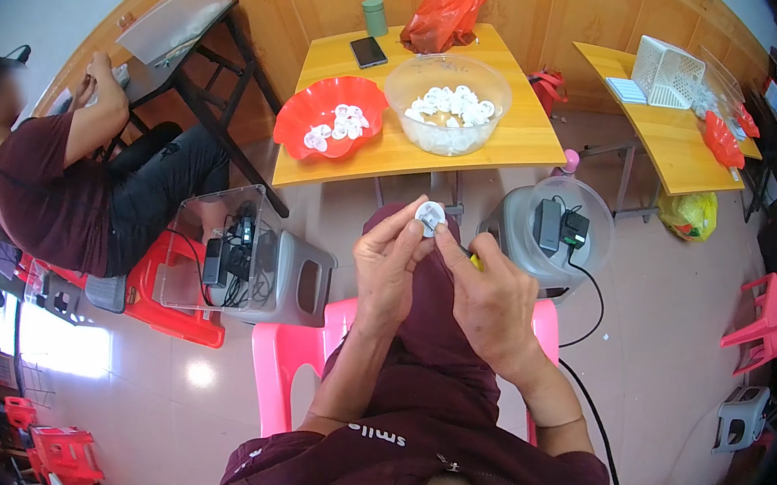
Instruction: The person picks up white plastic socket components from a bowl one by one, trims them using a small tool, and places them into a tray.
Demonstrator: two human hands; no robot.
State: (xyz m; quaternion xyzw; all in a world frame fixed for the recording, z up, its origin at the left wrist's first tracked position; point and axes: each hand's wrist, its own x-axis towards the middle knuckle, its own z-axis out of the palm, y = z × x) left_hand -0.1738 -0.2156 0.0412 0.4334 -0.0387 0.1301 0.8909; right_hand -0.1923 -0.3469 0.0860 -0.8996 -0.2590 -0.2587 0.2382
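Observation:
My left hand [388, 260] pinches a small round white plastic part [430, 215] between thumb and fingers, held up above my lap. The part's hollow, ribbed side faces me. My right hand [497, 303] is closed around a yellow thing [475, 262], mostly hidden in the fingers, so its kind does not show. The right index fingertip touches the edge of the white part. Beyond my hands, a red scalloped bowl [294, 115] and a large clear bowl [401, 129] on the yellow table [339, 173] hold several similar white parts.
On the table are a phone [368, 52], a green cup [374, 18] and a red plastic bag [448, 10]. Black adapters [558, 228] lie in a clear tub on a grey stool at right. A clear box [214, 261] with cables stands at left, beside a seated person [51, 175].

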